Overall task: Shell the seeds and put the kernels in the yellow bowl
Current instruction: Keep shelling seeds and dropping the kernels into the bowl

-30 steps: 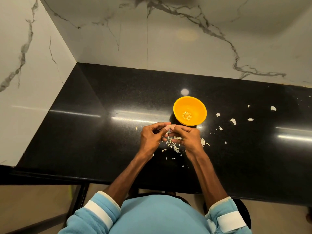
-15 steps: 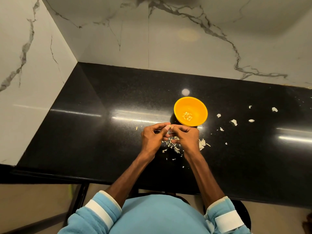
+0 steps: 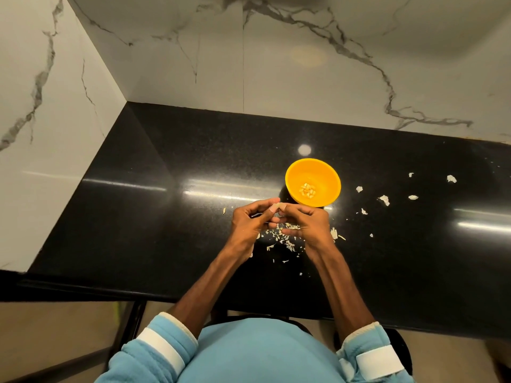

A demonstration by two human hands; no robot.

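The yellow bowl (image 3: 329, 172) stands on the black counter with several pale kernels (image 3: 307, 190) at its bottom. Just in front of it, my left hand (image 3: 250, 221) and my right hand (image 3: 305, 222) meet fingertip to fingertip and together pinch one small pale seed (image 3: 275, 207). Fingers of both hands are curled around it, and most of the seed is hidden. A litter of shell pieces (image 3: 287, 239) lies on the counter right under my hands.
The black counter (image 3: 166, 217) fills a corner between two white marble walls. Larger shell scraps (image 3: 384, 199) are scattered right of the bowl, and one fragment (image 3: 224, 210) lies left of my left hand. The counter's front edge runs just behind my forearms.
Both hands stay in place, working the seed between the fingertips with slight finger shifts. The bowl and the scraps have not moved.
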